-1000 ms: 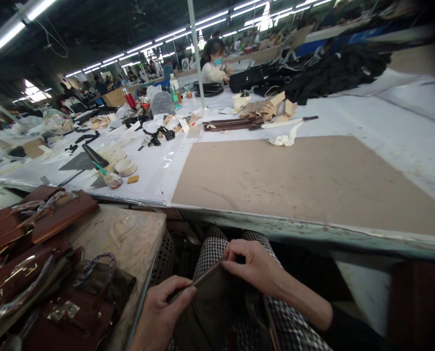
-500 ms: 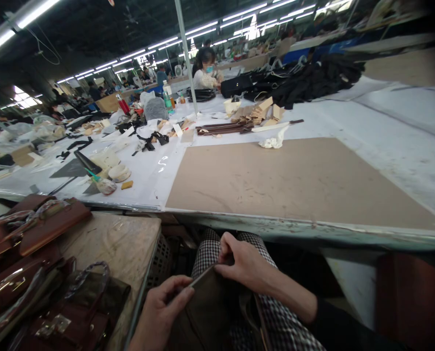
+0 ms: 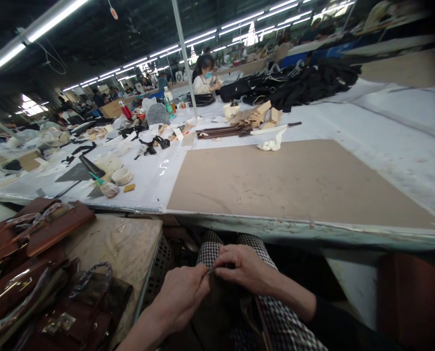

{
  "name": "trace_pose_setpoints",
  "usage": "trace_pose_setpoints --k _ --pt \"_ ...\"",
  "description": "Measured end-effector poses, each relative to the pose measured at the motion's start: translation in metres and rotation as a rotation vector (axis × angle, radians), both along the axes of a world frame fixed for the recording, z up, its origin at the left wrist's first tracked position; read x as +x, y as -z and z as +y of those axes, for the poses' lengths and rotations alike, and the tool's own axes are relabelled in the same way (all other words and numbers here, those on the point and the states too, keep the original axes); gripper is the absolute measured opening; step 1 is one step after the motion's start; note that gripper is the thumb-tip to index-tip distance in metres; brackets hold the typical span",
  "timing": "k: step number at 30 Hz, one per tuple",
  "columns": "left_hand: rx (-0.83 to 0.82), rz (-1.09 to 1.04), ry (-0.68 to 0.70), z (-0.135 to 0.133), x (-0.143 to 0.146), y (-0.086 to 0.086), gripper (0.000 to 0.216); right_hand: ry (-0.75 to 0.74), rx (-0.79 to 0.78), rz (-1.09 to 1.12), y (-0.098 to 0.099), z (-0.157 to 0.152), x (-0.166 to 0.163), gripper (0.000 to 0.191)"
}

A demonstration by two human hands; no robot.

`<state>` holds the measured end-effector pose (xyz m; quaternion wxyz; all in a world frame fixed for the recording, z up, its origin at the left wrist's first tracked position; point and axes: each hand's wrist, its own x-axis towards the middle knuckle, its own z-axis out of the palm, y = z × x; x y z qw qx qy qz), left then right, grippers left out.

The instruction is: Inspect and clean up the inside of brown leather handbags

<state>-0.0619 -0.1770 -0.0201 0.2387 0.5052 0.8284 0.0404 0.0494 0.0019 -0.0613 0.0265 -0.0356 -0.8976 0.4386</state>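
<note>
A dark olive bag point(image 3: 215, 317) lies on my lap over checked trousers, below the table edge. My left hand point(image 3: 183, 295) is closed on its upper edge, thumb and fingers pinched together. Close beside it, almost touching, my right hand point(image 3: 243, 263) pinches the same edge with curled fingers. A short bit of the edge shows between the two hands. Most of the bag's front is shaded, and my left hand covers part of it. A strap-like strip point(image 3: 250, 314) hangs at the bag's right side.
Brown leather bags point(image 3: 56, 229) crowd a low worn board point(image 3: 126, 239) at my left. On the white table point(image 3: 396, 141) lie a tan mat point(image 3: 286, 185), a crumpled white wad point(image 3: 272, 141), a brush point(image 3: 108, 187) and dark strips point(image 3: 221, 132). Across it sits a person point(image 3: 205, 80).
My left hand has moved right and up along the bag's edge to meet my right hand, its fingers closing tighter. My right hand has dropped slightly. The view has shifted a little.
</note>
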Motion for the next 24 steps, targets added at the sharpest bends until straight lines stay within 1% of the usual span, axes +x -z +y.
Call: trace_pose_setpoints --k 3,6,8,11,13,14,15,17,18,19,22,24 --pt "-0.052 -0.015 -0.018 -0.005 0.003 -0.003 0.031 -0.016 -0.034 0.01 0.001 0.003 0.004 0.014" --pt "-0.057 -0.098 -0.103 -0.023 0.004 -0.005 0.033 -0.023 -0.058 0.015 0.003 0.006 0.007 0.013" --pt "0.012 -0.23 -0.187 -0.038 0.003 -0.005 0.036 -0.026 -0.073 0.024 0.004 0.008 0.007 0.013" --pt "0.137 -0.507 -0.302 -0.059 -0.002 -0.008 0.041 -0.031 -0.087 0.036 0.005 0.007 0.007 0.012" --pt "0.159 -0.659 -0.322 -0.067 -0.005 -0.015 0.038 -0.023 -0.088 0.037 0.004 0.006 0.007 0.013" --pt "0.161 -0.702 -0.321 -0.067 -0.006 -0.019 0.037 -0.016 -0.089 0.038 0.004 0.005 0.007 0.013" --pt "0.168 -0.717 -0.316 -0.065 -0.006 -0.024 0.04 -0.008 -0.09 0.04 0.003 0.004 0.007 0.012" --pt "0.207 -0.684 -0.296 -0.053 -0.006 -0.03 0.047 0.002 -0.085 0.042 0.0 0.001 0.008 0.012" --pt "0.232 -0.645 -0.277 -0.044 -0.005 -0.03 0.045 0.008 -0.075 0.043 -0.001 -0.002 0.008 0.011" --pt "0.252 -0.599 -0.251 -0.033 -0.003 -0.029 0.04 0.014 -0.06 0.043 -0.002 -0.004 0.009 0.011" --pt "0.272 -0.498 -0.159 0.002 0.001 -0.014 0.015 0.044 -0.023 0.045 -0.003 -0.008 0.01 0.006" --pt "0.289 -0.48 -0.106 0.019 0.003 -0.002 0.01 0.077 -0.032 0.041 -0.002 -0.006 0.013 0.004"
